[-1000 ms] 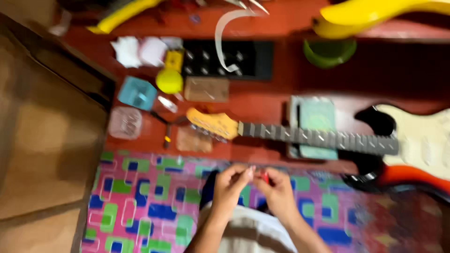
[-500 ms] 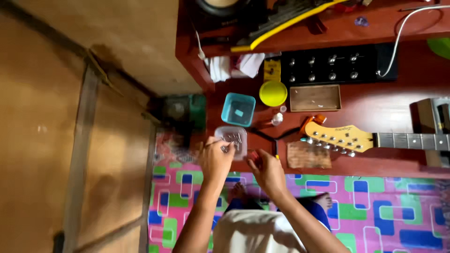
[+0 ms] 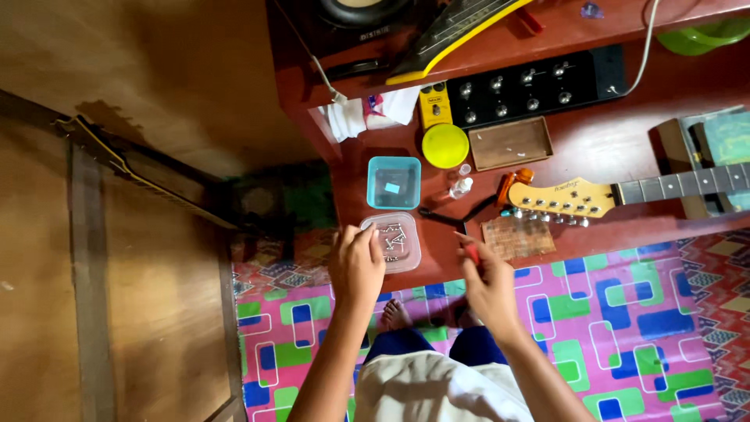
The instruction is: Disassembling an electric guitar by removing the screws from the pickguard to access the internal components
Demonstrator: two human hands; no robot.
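Observation:
My left hand (image 3: 356, 264) rests over the left edge of a clear plastic box (image 3: 400, 242) that holds several small metal parts, fingers curled at its rim. My right hand (image 3: 488, 283) is closed on a small red-handled tool (image 3: 469, 247), its tip pointing up toward the table. The box stands at the front edge of a dark red table (image 3: 609, 144). An electric guitar's pale headstock (image 3: 558, 197) and neck lie to the right on the table.
A blue square container (image 3: 394, 182), a yellow round lid (image 3: 444, 145), a brown tray (image 3: 511, 143), a black pedal board (image 3: 531, 82) and a small bottle (image 3: 461, 187) lie on the table. A colourful patterned mat (image 3: 625, 320) covers the floor. Wooden boards stand at left.
The view has swung left, away from the guitar body. Both hands moved up from over the mat to the table's front edge, the left one reaching the clear box.

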